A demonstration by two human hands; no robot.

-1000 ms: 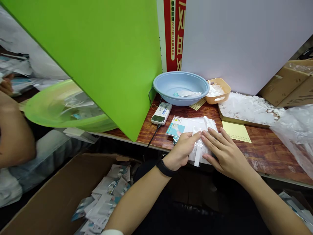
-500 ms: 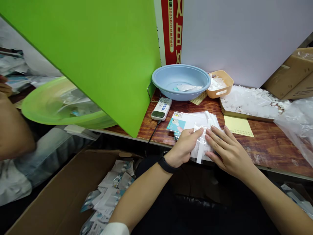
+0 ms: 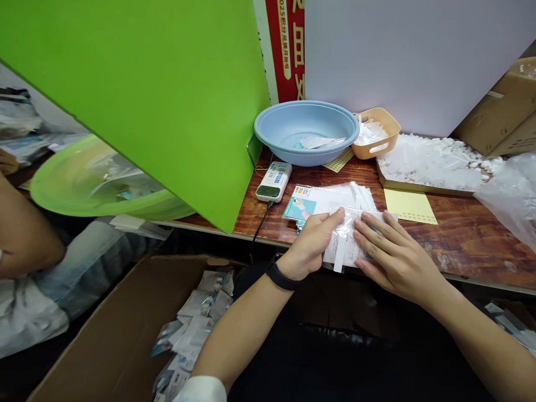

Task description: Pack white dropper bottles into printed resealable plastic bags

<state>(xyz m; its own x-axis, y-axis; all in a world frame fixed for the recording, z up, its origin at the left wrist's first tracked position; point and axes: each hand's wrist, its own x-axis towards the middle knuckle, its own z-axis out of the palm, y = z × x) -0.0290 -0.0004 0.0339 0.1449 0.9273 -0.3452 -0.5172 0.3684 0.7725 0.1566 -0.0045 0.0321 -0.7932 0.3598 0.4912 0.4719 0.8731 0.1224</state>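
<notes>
My left hand (image 3: 306,245) pinches the left side of a clear plastic packet (image 3: 347,237), thumb on top. Inside the packet is a white card with small print, and a white strip runs down its front. Across its right part lies my right hand (image 3: 397,257), fingers stretched out and resting on the plastic. Both hands are at the front edge of the table. Just behind them lies a pile of similar packets (image 3: 335,195), one showing a blue picture on its card (image 3: 304,207). The undersides of my left fingers are hidden.
Behind stand a blue basin (image 3: 307,106) and an orange basket (image 3: 385,148). A tray (image 3: 435,188) of white pieces and yellow sticker sheets (image 3: 412,207) lie right. A cabled white device (image 3: 274,181) sits beside a green panel (image 3: 167,100). Below left is a carton (image 3: 96,329) of packets; another person sits left.
My right fingers still lie on the packet, whose printed card now shows more plainly. My left hand keeps its grip. The view has shifted slightly.
</notes>
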